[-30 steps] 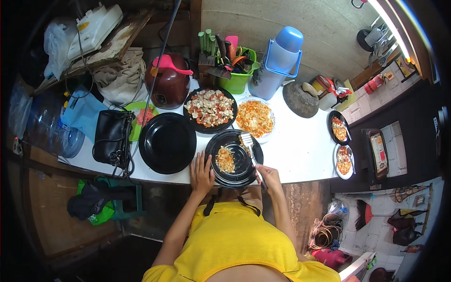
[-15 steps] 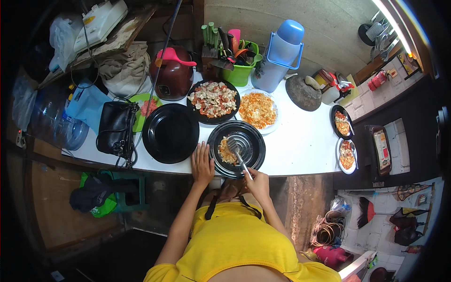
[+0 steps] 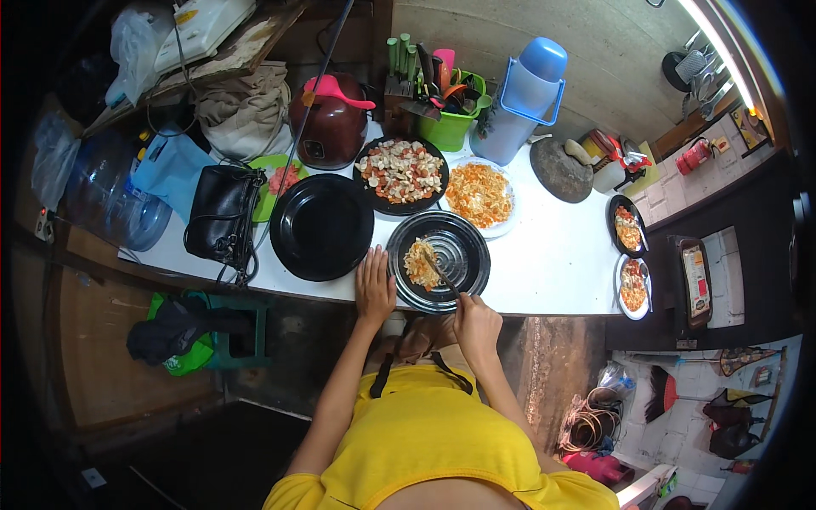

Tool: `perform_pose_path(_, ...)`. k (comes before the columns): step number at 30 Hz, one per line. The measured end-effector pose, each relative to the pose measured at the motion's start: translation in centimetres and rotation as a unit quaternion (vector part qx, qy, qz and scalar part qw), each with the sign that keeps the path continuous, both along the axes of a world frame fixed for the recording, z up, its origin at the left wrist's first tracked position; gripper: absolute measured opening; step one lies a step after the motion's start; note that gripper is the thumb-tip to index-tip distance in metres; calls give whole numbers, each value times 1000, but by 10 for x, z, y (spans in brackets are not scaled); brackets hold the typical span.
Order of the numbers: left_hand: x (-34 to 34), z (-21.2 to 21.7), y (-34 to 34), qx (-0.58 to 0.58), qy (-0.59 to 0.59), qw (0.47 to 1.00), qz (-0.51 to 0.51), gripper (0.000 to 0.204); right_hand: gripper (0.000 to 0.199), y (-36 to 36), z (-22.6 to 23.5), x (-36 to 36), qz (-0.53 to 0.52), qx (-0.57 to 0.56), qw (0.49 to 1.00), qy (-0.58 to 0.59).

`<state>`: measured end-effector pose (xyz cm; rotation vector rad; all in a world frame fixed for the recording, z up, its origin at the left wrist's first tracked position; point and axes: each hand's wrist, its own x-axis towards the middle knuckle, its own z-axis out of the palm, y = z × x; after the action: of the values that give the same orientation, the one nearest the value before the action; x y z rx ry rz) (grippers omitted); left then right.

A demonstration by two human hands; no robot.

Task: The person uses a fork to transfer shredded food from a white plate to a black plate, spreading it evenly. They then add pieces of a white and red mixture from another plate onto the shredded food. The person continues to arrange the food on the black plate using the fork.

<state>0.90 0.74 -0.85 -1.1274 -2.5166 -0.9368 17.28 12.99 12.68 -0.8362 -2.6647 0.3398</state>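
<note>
Black ribbed plate (image 3: 442, 259) lies at the centre of the frame, at the near edge of the white counter (image 3: 552, 255), with a small heap of yellowish food (image 3: 419, 263) on its left part. What the food is, I cannot make out. The right hand (image 3: 476, 327) is closed around a thin utensil (image 3: 442, 276) whose tip reaches the food; its type is unclear. The left hand (image 3: 374, 285) rests flat, fingers spread, touching the plate's left rim, gripping nothing.

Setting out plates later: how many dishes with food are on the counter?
5: black plate at the hands, dark platter, white plate behind it, two small plates far right. Others may be hidden.
</note>
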Motion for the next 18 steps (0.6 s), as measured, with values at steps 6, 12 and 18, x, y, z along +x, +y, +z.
perform_pose_path(6, 0, 1, -1, -4, 4, 1000, -3, 53, 12, -4, 2, 6, -1, -9, 1000, 2)
perform_pose_path(12, 1, -1, -1, -7, 11, 1000, -4, 53, 15, -6, -12, 14, -16, -59, 996, 59)
perform_pose_path(18, 2, -2, -1, -14, 11, 1000, -3, 53, 18, 5, -49, 13, -12, -106, 992, 65)
